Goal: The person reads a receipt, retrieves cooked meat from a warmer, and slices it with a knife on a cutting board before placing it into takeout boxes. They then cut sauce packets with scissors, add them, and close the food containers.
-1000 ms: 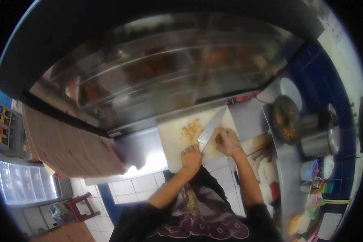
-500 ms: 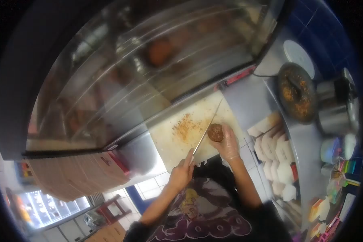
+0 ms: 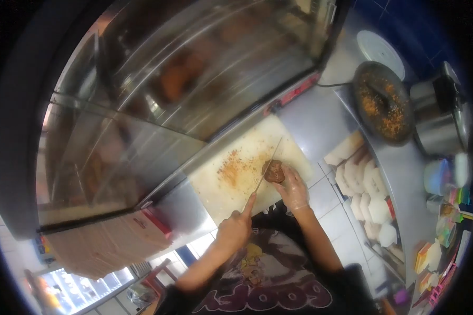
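Fisheye distortion, black corners, soft blur

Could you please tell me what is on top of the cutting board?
Crumbs, plus a round brown piece with the right hand and a knife at it; the board beneath these is covered.

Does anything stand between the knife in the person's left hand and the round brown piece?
Nothing visible does. The knife in the left hand runs across the left part of the round brown piece; the right hand holds that piece from the opposite side. Whether the blade touches it is unclear.
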### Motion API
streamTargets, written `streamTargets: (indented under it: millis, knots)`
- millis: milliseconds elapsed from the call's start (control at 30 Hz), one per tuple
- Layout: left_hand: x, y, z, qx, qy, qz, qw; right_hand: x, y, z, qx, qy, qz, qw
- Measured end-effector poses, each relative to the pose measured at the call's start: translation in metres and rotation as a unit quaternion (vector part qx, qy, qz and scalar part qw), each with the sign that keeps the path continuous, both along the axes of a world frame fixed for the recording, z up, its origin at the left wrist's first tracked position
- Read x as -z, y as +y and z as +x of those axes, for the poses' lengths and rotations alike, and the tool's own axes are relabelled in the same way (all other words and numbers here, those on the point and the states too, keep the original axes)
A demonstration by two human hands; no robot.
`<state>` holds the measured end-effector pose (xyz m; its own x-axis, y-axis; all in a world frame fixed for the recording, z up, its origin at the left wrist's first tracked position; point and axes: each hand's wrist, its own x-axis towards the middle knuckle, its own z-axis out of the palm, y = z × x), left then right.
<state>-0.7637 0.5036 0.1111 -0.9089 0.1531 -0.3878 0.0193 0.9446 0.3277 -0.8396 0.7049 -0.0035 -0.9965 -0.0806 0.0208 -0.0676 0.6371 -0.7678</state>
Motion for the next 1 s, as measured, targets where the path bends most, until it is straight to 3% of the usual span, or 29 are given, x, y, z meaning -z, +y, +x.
streamTargets:
  millis: [100, 233, 300, 367, 600, 933, 1000]
  knots:
    - [-0.002, -0.005, 0.000, 0.015, -0.039, 0.025, 0.999, 0.000, 0.000, 0.001, -0.006, 0.012, 0.015, 1.000]
    - [0.077, 0.000, -0.002, 0.009, -0.006, 0.025, 1.000, 0.004, 0.000, 0.000, -0.006, 0.006, 0.011, 1.000]
    - [0.094, 0.008, -0.014, 0.011, 0.007, 0.011, 1.000, 0.003, -0.001, 0.000, -0.006, 0.010, 0.015, 1.000]
    - [0.098, 0.018, -0.029, -0.003, 0.057, 0.043, 0.997, -0.009, 0.002, -0.001, -0.008, -0.059, -0.013, 0.998]
    - [0.061, 0.017, -0.027, 0.004, 0.092, 0.054, 0.994, -0.011, 0.003, -0.001, 0.011, -0.053, 0.002, 0.999]
    - [0.015, 0.022, -0.005, 0.008, -0.004, -0.016, 1.000, -0.007, 0.000, -0.001, -0.002, -0.040, 0.006, 0.999]
    - [0.025, 0.020, -0.003, 0.011, -0.027, -0.027, 0.999, -0.004, 0.000, -0.002, -0.008, -0.060, 0.013, 0.998]
